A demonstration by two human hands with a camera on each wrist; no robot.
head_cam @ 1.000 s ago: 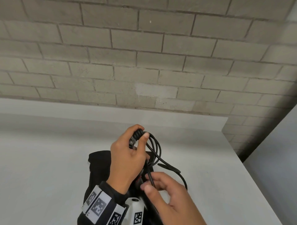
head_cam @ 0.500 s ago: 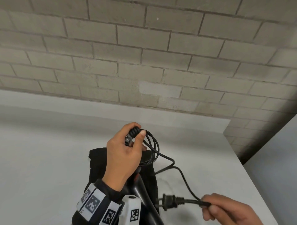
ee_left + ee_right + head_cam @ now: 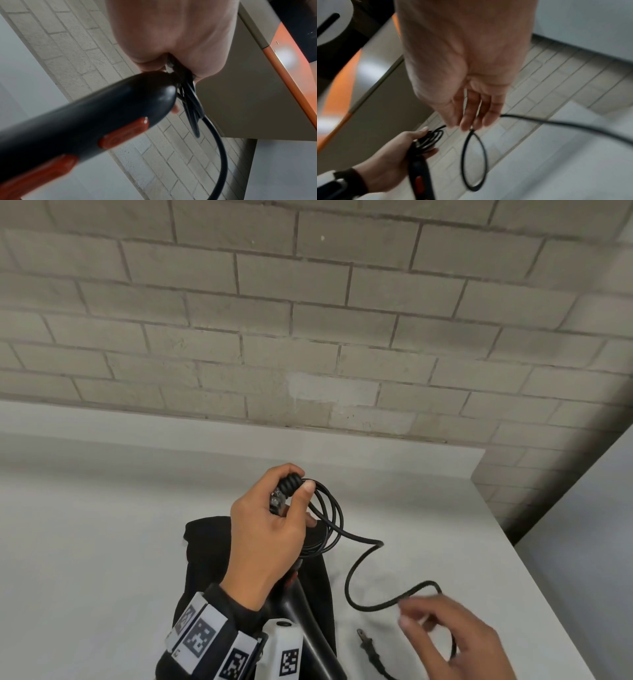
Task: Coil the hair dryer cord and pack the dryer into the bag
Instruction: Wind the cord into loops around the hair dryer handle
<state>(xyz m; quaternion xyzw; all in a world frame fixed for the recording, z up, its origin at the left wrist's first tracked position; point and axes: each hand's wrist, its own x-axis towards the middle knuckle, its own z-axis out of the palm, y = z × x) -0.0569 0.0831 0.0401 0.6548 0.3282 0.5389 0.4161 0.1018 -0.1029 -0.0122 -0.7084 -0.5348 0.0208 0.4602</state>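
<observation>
My left hand (image 3: 270, 535) grips the butt end of the black hair dryer handle (image 3: 301, 604) together with several coiled loops of the black cord (image 3: 348, 583), held above the black bag (image 3: 205, 542). The left wrist view shows the handle (image 3: 85, 121) with its red-orange buttons and the loops in my left hand (image 3: 171, 40). The free cord snakes right across the table, and its plug (image 3: 368, 645) lies flat. My right hand (image 3: 452, 635) is blurred over the slack cord. In the right wrist view my right hand (image 3: 467, 67) has straight fingers touching the cord (image 3: 463, 155).
The white table (image 3: 102, 542) runs back to a grey brick wall (image 3: 308, 337). Its right edge (image 3: 534, 570) drops off beside a grey panel (image 3: 589, 525). My left wrist carries a band with black-and-white markers (image 3: 202, 635).
My right hand has let go of the cord near the plug and moved up along the slack. The plug now lies on the table. The left hand keeps its grip.
</observation>
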